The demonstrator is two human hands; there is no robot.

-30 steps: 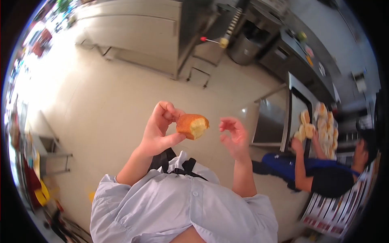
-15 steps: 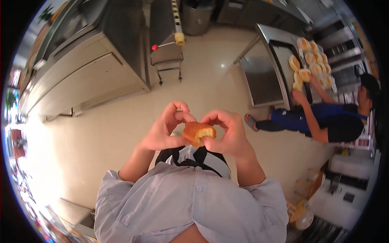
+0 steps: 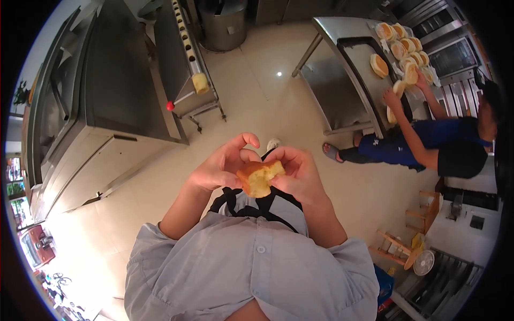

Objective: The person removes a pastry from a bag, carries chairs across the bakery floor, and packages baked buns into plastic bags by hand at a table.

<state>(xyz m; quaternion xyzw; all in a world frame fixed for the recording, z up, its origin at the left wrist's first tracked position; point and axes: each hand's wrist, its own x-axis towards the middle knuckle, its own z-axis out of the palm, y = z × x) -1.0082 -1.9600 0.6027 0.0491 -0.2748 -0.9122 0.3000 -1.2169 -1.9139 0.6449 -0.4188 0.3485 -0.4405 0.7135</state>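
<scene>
In front of my shirt, a small piece of cake or bread [image 3: 256, 181] with a brown crust and a torn pale yellow inside sits between both hands. My left hand [image 3: 220, 167] pinches its left side, thumb below and fingers curled above. On the other side my right hand [image 3: 296, 175] grips a corner of the piece between thumb and bent fingers. The torn yellow crumb faces up toward me. Parts of the fingertips are hidden behind the piece.
At the right a co-worker in a blue apron [image 3: 393, 142] handles round cakes over a dark tray [image 3: 356, 61] on a steel table [image 3: 334, 27]. Several packed round cakes [image 3: 399, 51] stand behind. A steel cabinet [image 3: 115, 80] and a wheeled rack [image 3: 201, 109] are at the left.
The piece has been pulled wider, showing more yellow inside. My view has shifted, and I am nearer the table and rack. The co-worker's hands have moved a round cake toward the packed ones.
</scene>
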